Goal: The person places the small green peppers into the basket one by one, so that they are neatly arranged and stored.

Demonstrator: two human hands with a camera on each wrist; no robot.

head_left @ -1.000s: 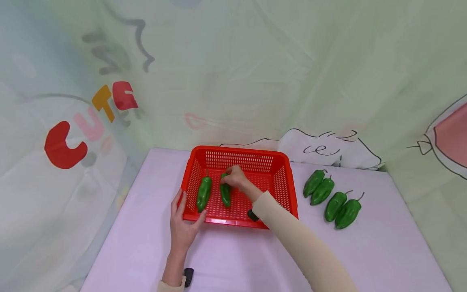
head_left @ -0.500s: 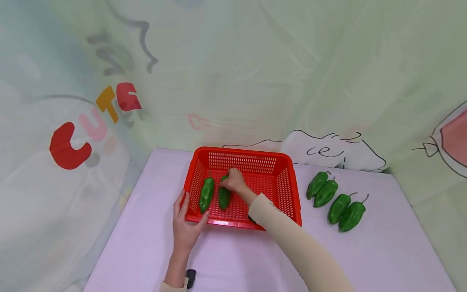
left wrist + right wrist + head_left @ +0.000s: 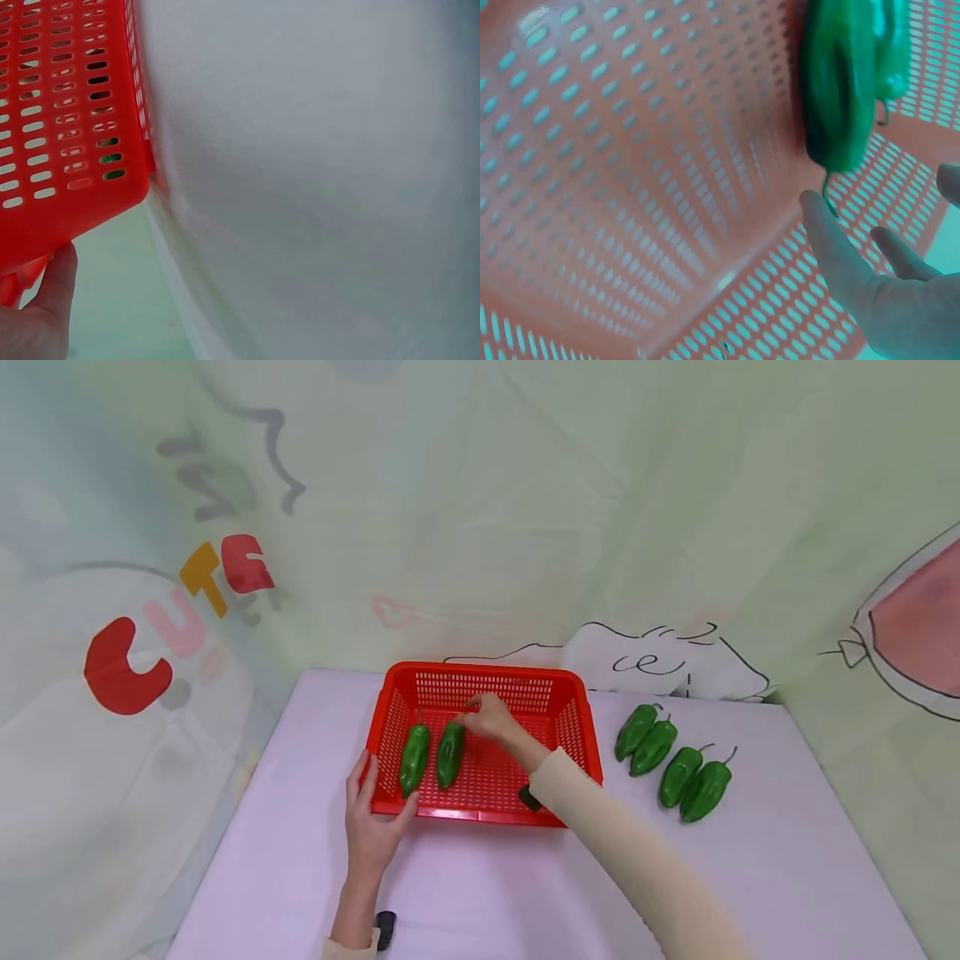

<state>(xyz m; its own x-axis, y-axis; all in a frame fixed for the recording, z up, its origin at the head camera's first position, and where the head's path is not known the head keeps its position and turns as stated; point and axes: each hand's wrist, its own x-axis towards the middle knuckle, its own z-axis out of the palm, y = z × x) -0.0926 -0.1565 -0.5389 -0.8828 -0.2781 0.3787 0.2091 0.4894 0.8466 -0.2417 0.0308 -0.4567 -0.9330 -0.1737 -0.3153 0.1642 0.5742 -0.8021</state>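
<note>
My left hand (image 3: 372,837) holds the near left corner of a red plastic basket (image 3: 480,816), fingers at the left rim and thumb at the front rim. In the left wrist view the thumb (image 3: 58,289) meets the rim of the perforated basket. Inside, two long green peppers (image 3: 415,762) lie side by side, stems toward the back. My right hand (image 3: 491,720) is over the basket at the stem end of the right-hand pepper (image 3: 450,756). In the right wrist view its fingers are spread, one fingertip (image 3: 808,199) beside that pepper's stem, with nothing gripped.
Several more green peppers (image 3: 652,747) lie in two pairs on the white-covered table (image 3: 480,893), right of the basket. A printed fabric backdrop (image 3: 465,527) rises behind the table and along its sides.
My right hand has loosened from the second pepper and drawn back toward its stem, leaving it lying on the basket floor. The left hand stays at the corner.
</note>
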